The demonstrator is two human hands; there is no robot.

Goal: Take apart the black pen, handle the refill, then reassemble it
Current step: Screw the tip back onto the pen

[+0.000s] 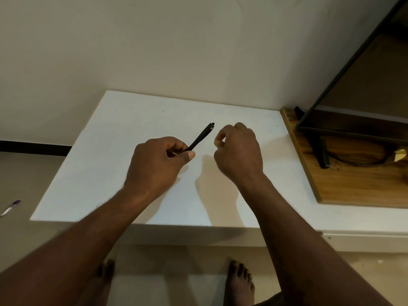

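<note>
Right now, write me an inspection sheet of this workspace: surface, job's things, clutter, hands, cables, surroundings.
Surface: white tabletop, set against a pale wall.
Job's things: black pen, held tilted above the table with its far end up and to the right; no separate refill seen.
Clutter: purple-capped pen off the table at far left; small yellow thing at far right.
Hands: left hand grips the pen's lower end. Right hand is curled beside the pen's top, apart from it; whether it pinches anything cannot be told.
Cables: black cable lying on the wooden board.
Surroundings: black-framed screen on the board; bare feet below.
</note>
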